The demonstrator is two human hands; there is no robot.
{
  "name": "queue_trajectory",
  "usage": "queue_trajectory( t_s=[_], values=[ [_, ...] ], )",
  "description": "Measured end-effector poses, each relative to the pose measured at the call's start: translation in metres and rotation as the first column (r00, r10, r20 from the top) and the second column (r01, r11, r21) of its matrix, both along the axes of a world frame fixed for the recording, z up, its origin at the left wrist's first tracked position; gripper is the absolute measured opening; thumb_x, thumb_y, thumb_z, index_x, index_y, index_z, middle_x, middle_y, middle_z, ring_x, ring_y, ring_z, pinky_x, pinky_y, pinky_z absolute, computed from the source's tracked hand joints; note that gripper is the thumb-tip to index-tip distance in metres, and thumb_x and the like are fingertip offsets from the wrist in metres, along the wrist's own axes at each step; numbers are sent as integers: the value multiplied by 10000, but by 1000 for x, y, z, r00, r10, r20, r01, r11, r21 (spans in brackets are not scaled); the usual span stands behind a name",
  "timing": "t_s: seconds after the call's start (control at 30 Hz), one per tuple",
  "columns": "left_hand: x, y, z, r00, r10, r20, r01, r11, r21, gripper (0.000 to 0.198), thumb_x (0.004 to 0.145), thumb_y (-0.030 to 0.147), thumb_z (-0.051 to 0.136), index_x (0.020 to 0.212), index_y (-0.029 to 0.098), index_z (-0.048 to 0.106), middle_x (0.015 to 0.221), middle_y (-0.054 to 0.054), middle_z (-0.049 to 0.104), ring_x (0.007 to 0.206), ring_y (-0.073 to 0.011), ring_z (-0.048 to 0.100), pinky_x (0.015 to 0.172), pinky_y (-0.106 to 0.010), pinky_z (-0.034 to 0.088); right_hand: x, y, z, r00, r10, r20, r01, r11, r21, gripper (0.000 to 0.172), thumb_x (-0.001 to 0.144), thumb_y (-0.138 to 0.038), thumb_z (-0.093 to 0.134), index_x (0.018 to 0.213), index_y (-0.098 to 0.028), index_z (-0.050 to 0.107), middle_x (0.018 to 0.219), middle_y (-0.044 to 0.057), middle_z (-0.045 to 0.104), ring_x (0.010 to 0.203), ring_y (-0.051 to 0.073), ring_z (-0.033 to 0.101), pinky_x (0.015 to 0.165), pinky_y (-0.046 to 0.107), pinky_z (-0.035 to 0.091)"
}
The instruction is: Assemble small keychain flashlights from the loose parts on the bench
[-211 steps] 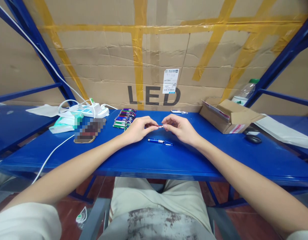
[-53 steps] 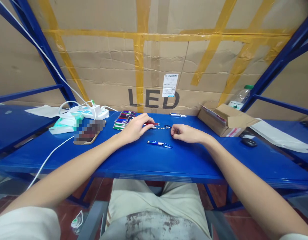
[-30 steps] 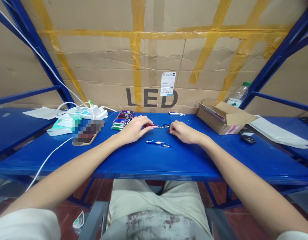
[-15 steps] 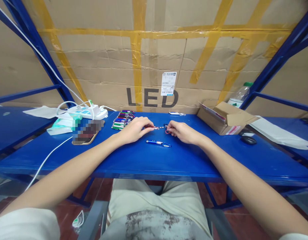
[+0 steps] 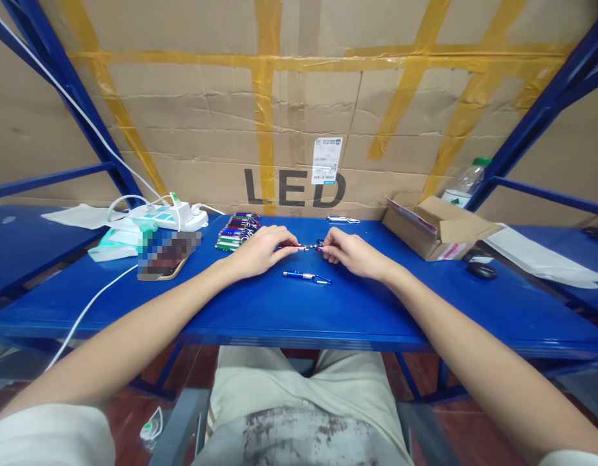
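My left hand (image 5: 260, 251) rests on the blue table (image 5: 289, 304) with its fingers closed on a small red keychain torch (image 5: 295, 246) that points right. My right hand (image 5: 350, 252) pinches a small part at the torch's right end (image 5: 320, 245); I cannot make out what it is. Just in front of both hands a blue keychain torch (image 5: 305, 276) lies flat with its clip to the right. To the left of my left hand is a row of several coloured torches (image 5: 237, 231).
A power strip (image 5: 175, 215) with white cables, a tissue pack (image 5: 115, 241) and a blurred phone (image 5: 166, 255) lie at the left. An open cardboard box (image 5: 439, 228), a mouse (image 5: 481, 270) and a bottle (image 5: 466, 181) stand at the right. Another torch (image 5: 342, 220) lies by the cardboard wall.
My right hand has slid left from the table toward the red torch's end and closed there. My left hand has kept the red torch in place.
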State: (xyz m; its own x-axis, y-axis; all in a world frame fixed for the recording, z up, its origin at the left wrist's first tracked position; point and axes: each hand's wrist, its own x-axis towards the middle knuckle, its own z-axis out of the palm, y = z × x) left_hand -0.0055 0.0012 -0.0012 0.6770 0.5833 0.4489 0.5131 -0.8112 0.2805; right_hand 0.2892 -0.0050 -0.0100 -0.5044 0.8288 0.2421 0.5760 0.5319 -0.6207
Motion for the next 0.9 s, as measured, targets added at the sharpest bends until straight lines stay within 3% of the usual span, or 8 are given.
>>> queue_trajectory(
  t_s=[0.3, 0.67, 0.77, 0.9],
  values=[
    [1, -1, 0, 1000, -19, -4, 19, 1000, -4, 255, 1123, 428, 580, 1156, 219, 723, 1166, -65, 755, 1114, -259, 668, 1032, -426, 473, -6, -2, 2, 999, -32, -5, 33, 993, 117, 168, 1018, -393, 588, 968, -235, 613, 987, 60, 766, 844, 222, 666, 757, 343, 493],
    [2, -4, 1, 999, -41, -6, 41, 999, 20, 258, 1126, 425, 568, 1146, 227, 733, 1149, -64, 759, 1087, -261, 667, 999, -421, 482, -8, -3, 2, 998, -54, -35, 57, 996, 69, 223, 979, -435, 677, 896, -231, 648, 894, 45, 781, 813, 232, 702, 726, 343, 508],
    [2, -4, 1, 999, -38, -7, 38, 999, 25, 268, 1124, 432, 567, 1154, 227, 737, 1153, -67, 759, 1090, -264, 667, 1002, -428, 487, -7, -3, 2, 998, -26, -53, 28, 999, 47, 181, 980, -400, 686, 1022, -224, 700, 949, 57, 809, 853, 250, 740, 770, 366, 552],
    [2, -5, 2, 999, -41, -1, 41, 999, 26, 275, 1124, 434, 563, 1151, 231, 746, 1157, -74, 764, 1101, -269, 671, 1016, -440, 490, -7, 1, 1, 1000, 11, -4, -10, 996, 92, 337, 1006, -334, 658, 1316, -233, 742, 1207, 102, 829, 1110, 306, 769, 994, 441, 571]
  ],
)
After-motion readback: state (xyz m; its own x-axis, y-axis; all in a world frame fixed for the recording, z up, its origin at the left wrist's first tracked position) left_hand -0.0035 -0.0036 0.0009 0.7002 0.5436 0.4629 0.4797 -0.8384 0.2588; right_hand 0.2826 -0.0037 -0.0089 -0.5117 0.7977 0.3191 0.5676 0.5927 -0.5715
